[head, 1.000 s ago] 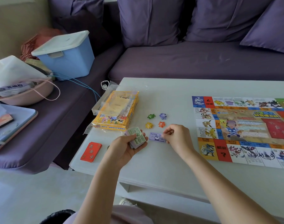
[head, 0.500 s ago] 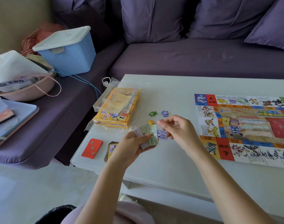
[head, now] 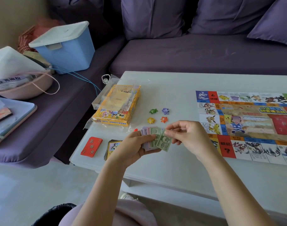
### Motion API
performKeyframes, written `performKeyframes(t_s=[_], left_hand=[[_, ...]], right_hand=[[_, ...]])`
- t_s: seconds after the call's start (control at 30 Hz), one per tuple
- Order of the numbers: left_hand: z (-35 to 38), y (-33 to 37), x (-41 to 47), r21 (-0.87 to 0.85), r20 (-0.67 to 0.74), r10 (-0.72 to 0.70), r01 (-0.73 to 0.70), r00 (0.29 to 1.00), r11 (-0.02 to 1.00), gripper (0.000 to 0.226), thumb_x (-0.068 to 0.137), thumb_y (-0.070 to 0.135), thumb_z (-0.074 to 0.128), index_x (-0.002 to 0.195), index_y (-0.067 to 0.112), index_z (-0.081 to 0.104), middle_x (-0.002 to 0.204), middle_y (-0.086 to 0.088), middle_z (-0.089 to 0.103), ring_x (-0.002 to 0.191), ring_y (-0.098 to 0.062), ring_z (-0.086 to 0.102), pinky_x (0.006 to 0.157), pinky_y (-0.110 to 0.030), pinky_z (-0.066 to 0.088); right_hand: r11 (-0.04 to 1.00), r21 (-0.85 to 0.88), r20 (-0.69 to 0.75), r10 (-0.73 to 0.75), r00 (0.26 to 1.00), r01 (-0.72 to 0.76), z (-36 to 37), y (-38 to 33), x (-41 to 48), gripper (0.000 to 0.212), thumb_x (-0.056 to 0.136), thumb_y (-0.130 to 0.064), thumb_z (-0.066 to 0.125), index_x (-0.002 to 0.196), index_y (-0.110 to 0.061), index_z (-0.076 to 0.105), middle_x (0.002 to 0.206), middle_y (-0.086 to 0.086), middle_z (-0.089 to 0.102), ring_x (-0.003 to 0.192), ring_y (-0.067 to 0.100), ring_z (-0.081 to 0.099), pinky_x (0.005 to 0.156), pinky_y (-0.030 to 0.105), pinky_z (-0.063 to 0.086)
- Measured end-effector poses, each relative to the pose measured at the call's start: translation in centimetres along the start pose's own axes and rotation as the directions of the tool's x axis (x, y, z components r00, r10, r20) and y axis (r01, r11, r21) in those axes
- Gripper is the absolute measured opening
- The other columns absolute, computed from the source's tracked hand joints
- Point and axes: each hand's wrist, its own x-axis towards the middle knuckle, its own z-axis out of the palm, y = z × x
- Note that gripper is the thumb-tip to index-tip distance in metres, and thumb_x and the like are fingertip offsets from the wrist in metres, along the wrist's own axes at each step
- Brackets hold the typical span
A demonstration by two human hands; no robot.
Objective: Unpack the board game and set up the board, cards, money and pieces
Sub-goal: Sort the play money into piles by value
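Centre frame, your left hand [head: 131, 149] is gripping the money [head: 148, 133]. The top green note [head: 164, 141] is being pinched by your right hand [head: 188, 136]. Try peeling just one, your thumb bracing the rest, and stacking by colour short of the board [head: 237, 111] at right.

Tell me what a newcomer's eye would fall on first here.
The two hands meet at mid-table: the left hand grips a wad of play money while the right hand pinches a green note at its front. To the right the colourful game board lies unfolded flat on the white table. Just beyond the hands sit four star pieces, with the yellow game box to their left.
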Motion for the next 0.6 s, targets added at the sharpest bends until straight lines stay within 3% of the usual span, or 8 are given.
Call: performKeyframes(t_s=[0.13,0.37,0.47,0.6], left_hand=[[-0.1,-0.1,0.0,0.008,-0.018,0.002,-0.001,1.000,1.000,0.015,0.093,-0.002,0.049,0.105,-0.005,0.057,0.088,-0.016,0.072,0.080,-0.023,0.071,0.067,-0.031,0.059],[-0.1,-0.2,0.2,-0.043,-0.043,0.023,-0.025,0.999,0.999,0.015,0.092,-0.004,0.049,0.104,-0.005,0.057,0.087,-0.017,0.072,0.077,-0.023,0.071,0.065,-0.033,0.060],[-0.1,-0.3,0.3,-0.079,-0.061,0.046,-0.051,0.997,0.996,0.018,0.092,-0.004,0.048,0.108,-0.006,0.056,0.085,-0.017,0.071,0.075,-0.024,0.071,0.065,-0.032,0.060],[-0.1,-0.6,0.8,-0.200,-0.105,0.094,-0.114,0.990,0.973,0.024,0.093,-0.003,0.047,0.116,-0.005,0.054,0.091,-0.015,0.071,0.082,-0.023,0.070,0.071,-0.032,0.060]], right_hand=[[0.999,0.024,0.043,-0.027,0.999,0.026,-0.6,-0.1,-0.1,0.015,0.083,-0.001,0.068,0.086,-0.015,0.071,0.073,0.010,0.070,0.059,0.008,0.063,0.057,0.016,0.051],[0.999,0.048,0.009,-0.019,1.000,0.019,-1.2,0.1,-0.1,0.017,0.086,-0.002,0.065,0.092,-0.017,0.072,0.073,0.006,0.070,0.063,0.009,0.064,0.061,0.016,0.051],[0.984,0.176,-0.039,0.019,0.999,-0.012,-1.3,0.1,-0.1,0.020,0.088,0.002,0.061,0.105,-0.007,0.068,0.077,0.009,0.068,0.066,0.012,0.065,0.063,0.018,0.053],[0.901,0.433,-0.105,0.093,0.990,-0.038,-0.9,0.1,-0.2,0.026,0.091,0.009,0.050,0.109,-0.007,0.060,0.081,0.013,0.066,0.068,0.019,0.069,0.063,0.021,0.056]])
